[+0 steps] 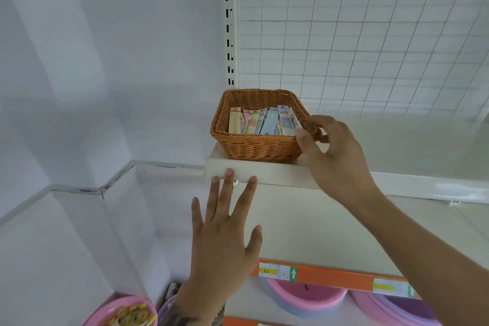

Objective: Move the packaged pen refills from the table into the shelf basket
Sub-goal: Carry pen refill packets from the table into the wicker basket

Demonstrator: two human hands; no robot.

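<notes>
A brown wicker basket [254,145] stands at the left end of the upper white shelf [267,172]. Several packaged pen refills [264,120], in pastel wrappers, lie side by side inside it. My right hand [333,159] is at the basket's right front corner; its thumb touches the rim and the fingers curl loosely, holding nothing that I can see. My left hand [225,227] is spread flat below the shelf, its fingertips touching the shelf's front edge.
A white wire grid panel [370,34] backs the shelf, beside a slotted upright [229,21]. Below, an orange price strip [330,276] fronts a shelf with pink and purple plastic basins [307,299]. A pink bowl of small items [127,312] sits at the bottom left.
</notes>
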